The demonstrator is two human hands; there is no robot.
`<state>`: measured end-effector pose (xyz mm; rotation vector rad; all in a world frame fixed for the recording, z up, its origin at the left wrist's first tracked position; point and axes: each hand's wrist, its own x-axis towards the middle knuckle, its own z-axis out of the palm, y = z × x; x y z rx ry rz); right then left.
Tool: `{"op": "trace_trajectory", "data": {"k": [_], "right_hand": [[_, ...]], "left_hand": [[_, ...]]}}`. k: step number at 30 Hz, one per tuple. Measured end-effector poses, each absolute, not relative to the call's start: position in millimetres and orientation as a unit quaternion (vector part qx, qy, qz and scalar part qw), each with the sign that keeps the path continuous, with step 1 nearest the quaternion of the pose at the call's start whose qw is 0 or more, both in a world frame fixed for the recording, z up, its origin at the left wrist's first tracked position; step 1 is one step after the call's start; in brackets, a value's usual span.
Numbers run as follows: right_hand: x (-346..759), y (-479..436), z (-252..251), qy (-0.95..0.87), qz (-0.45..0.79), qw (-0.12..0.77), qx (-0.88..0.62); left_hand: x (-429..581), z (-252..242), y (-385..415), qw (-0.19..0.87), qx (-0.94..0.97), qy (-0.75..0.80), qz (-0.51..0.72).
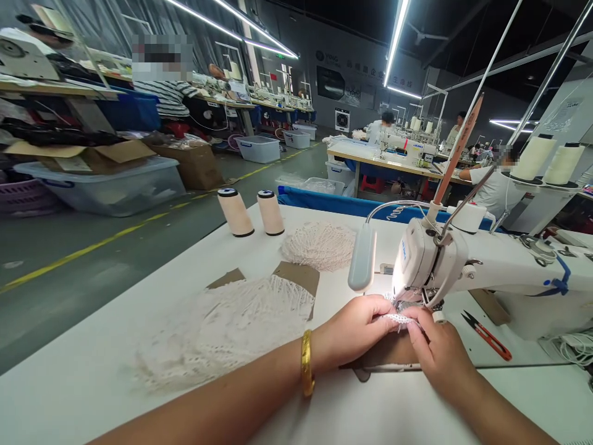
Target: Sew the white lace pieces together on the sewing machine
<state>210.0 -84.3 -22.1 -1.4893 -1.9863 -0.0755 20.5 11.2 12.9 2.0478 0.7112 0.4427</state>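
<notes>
My left hand (359, 327) pinches a narrow strip of white lace trim (397, 319) just in front of the sewing machine (428, 253) needle. On the strip's other side, the fingers of my right hand (438, 346) are closed on it too. The presser foot area is partly hidden behind my fingers and the trim. A lamp (362, 256) on a bent neck lights the spot. Left of my arm lies a wide heap of white lace (222, 334), with a rounder pile of lace (319, 244) behind it.
Two cream thread cones (236, 213) stand at the table's far left edge. Red-handled thread snips (488, 337) lie right of my right hand. A pencil (461, 145) points up above the machine head. Other people sit at machines beyond the aisle.
</notes>
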Motion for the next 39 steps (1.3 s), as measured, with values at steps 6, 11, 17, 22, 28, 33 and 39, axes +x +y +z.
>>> {"op": "trace_trajectory", "data": {"k": [6, 11, 17, 22, 28, 33, 39], "right_hand": [[209.3, -88.6, -17.5, -0.761, -0.010, 0.333, -0.556], [210.8, -88.9, -23.1, -0.755, -0.057, 0.341, -0.557], [213.1, -86.1, -24.4, -0.748, -0.119, 0.346, -0.554], [209.7, -86.1, -18.8, -0.741, -0.155, 0.364, -0.542], [205.8, -86.8, -14.4, -0.737, -0.137, 0.384, -0.539], [206.9, -87.1, -16.3, -0.740, -0.130, 0.381, -0.540], [212.8, -87.9, -19.4, -0.755, -0.112, 0.361, -0.535]], "left_hand": [[17.6, 11.2, 9.7, 0.407, 0.864, 0.205, 0.215], [16.8, 7.6, 8.5, 0.334, 0.878, 0.234, 0.252], [15.7, 0.4, 14.2, 0.255, 0.910, 0.180, 0.274], [18.0, 0.6, 16.1, 0.243, 0.921, 0.199, 0.229], [18.6, 0.9, 14.6, 0.240, 0.920, 0.185, 0.248], [15.8, 2.3, 14.9, 0.273, 0.918, 0.173, 0.230], [13.1, 3.3, 14.0, 0.240, 0.931, 0.141, 0.237]]}}
